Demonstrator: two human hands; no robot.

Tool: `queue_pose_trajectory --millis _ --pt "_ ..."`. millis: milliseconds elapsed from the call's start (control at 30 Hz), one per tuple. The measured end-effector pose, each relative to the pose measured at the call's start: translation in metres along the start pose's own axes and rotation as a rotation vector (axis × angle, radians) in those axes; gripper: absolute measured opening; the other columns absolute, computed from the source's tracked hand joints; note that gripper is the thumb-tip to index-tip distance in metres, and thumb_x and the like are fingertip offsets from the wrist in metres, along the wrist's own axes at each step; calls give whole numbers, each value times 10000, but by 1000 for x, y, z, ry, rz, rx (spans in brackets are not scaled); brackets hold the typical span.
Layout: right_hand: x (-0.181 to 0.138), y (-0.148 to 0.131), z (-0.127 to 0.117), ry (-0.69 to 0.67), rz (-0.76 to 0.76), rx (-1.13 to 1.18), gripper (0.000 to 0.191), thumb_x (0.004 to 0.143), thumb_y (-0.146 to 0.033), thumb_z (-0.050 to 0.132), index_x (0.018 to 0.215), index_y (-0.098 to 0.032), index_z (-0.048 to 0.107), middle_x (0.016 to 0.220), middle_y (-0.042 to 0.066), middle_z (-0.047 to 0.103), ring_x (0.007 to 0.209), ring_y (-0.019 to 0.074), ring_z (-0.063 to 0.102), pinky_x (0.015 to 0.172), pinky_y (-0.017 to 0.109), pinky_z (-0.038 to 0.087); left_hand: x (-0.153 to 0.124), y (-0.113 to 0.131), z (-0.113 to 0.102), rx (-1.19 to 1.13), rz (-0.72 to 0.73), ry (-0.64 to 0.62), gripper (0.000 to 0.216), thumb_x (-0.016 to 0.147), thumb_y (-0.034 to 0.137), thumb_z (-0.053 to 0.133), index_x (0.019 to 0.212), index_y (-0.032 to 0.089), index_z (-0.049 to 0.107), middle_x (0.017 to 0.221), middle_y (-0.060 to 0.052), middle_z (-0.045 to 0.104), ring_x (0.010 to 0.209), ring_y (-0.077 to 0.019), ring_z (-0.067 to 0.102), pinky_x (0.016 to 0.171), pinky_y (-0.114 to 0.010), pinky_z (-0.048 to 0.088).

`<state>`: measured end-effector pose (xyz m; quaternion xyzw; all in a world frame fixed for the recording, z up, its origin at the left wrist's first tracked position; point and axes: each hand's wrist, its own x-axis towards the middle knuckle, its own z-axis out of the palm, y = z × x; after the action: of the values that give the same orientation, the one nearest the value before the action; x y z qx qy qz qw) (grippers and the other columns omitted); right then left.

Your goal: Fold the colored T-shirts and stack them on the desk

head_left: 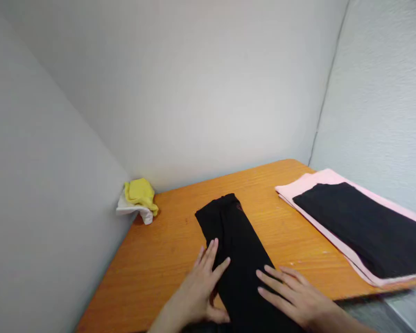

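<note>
Apparently smoothing the black cloth (pixel 241 245) on the tabletop (pixel 166 259), with left hand (pixel 200 283) and right hand (pixel 296 296) spread at its edges. Next, probably calling for light, even pressure.

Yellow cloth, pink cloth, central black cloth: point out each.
Yellow cloth (pixel 139 190): head view, upper part of its bunched face.
Pink cloth (pixel 300 184): head view, bare border by its far-left corner.
Central black cloth (pixel 241 243): head view, middle of its visible length.
</note>
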<state>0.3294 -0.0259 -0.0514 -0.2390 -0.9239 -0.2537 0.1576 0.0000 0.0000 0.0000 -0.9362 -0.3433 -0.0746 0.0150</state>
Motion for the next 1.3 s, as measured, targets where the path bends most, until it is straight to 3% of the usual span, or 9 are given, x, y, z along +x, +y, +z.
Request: queue_pose_trajectory --millis 200,333,400,500,633,800,933,1133,1300 --pt "-15 -1 -19 -66 100 456 235 986 -316 499 1151 -333 666 1280 -12 617 1123 184 602 925 306 475 -16 43 63 216 -31 267 935 731 123 767 1507 224 255 1587 -200 84 1435 -406 204 1068 -567 398" --pt "7 3 -30 4 415 904 359 1000 -438 415 927 -249 712 899 30 712 841 171 657 791 259 500 -19 54 64 -107 -147 453 323 929 227 521 1234 282 610 1469 -93 448 1356 -305 418 1054 -524 434" --pt "27 11 -33 14 668 995 457 1005 -501 362 894 -192 680 837 48 683 792 182 637 736 255 495 -13 57 55 -427 -330 560 294 973 365 425 1077 269 683 1301 -81 605 1216 -275 558 991 -461 497" --pt "58 28 -28 33 945 778 470 1002 -542 343 883 -173 609 808 50 639 744 194 602 675 272 468 5 56 38 -753 -698 659 385 949 497 432 998 195 665 1048 -111 681 998 -265 644 872 -399 545" --pt "78 38 -9 -43 1081 173 470 936 -575 493 899 -121 610 848 130 605 843 289 578 785 396 457 27 48 23 -638 -968 738 484 886 579 431 1092 158 554 1125 -150 612 1060 -294 603 961 -465 483" --pt "85 27 -12 -197 1024 129 416 875 -482 645 995 -83 656 962 172 613 956 331 568 864 443 458 37 39 19 -447 -1139 448 729 830 698 337 1168 70 493 1155 -250 601 1113 -393 584 950 -526 465" --pt "93 24 -25 -277 1041 237 257 918 -327 605 1014 -91 642 993 163 631 961 318 592 869 434 470 42 33 18 -361 -1130 188 596 880 591 218 1074 132 545 1048 -231 666 961 -403 657 812 -505 509" --pt "92 31 -40 -283 1127 325 219 1027 -322 394 1135 -157 490 793 80 658 677 235 659 547 271 403 47 37 1 -510 -1099 368 504 903 558 191 961 200 541 959 -175 694 956 -369 663 788 -439 502" --pt "77 50 -30 -252 1112 371 230 1045 -389 351 1025 -192 467 725 39 647 675 210 666 513 248 326 56 34 7 -579 -1052 384 499 958 485 253 989 142 614 1041 -205 678 1014 -324 645 858 -397 471"
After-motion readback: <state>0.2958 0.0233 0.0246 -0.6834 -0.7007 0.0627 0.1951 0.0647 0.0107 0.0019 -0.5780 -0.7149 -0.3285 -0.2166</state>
